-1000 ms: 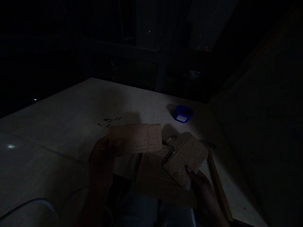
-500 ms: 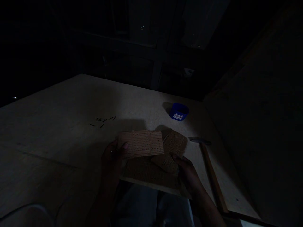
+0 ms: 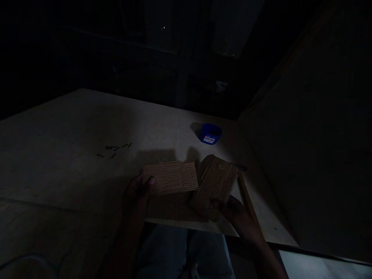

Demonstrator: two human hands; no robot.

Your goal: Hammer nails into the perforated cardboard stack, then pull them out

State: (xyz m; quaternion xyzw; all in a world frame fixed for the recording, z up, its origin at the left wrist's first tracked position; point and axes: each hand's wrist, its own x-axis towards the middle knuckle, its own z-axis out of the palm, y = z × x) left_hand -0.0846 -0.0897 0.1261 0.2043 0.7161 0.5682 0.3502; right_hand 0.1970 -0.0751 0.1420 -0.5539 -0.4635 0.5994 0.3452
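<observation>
In the dim head view my left hand [image 3: 138, 190] pinches the left end of a ribbed cardboard piece [image 3: 171, 177] with rows of small holes, thumb on top. My right hand [image 3: 232, 209] grips the lower edge of a second cardboard piece [image 3: 216, 182], tilted and pitted with holes; its fingers are partly lost in shadow. Beneath both, a larger brown cardboard sheet [image 3: 174, 208] with holes lies at the table's near edge. To the right is a hammer, its wooden handle [image 3: 247, 197] showing and its dark head [image 3: 238, 167] partly covered by the cardboard.
Several dark nails [image 3: 114, 148] lie scattered on the pale table [image 3: 72, 128] to the left. A blue plastic tub [image 3: 210, 134] with a label stands farther back. A dark panel [image 3: 305, 155] rises along the right side. A cable [image 3: 31, 256] curves at lower left.
My right hand has moved its cardboard piece to the right, away from the left one, and raised it partly over the hammer head. The camera view has shifted slightly right.
</observation>
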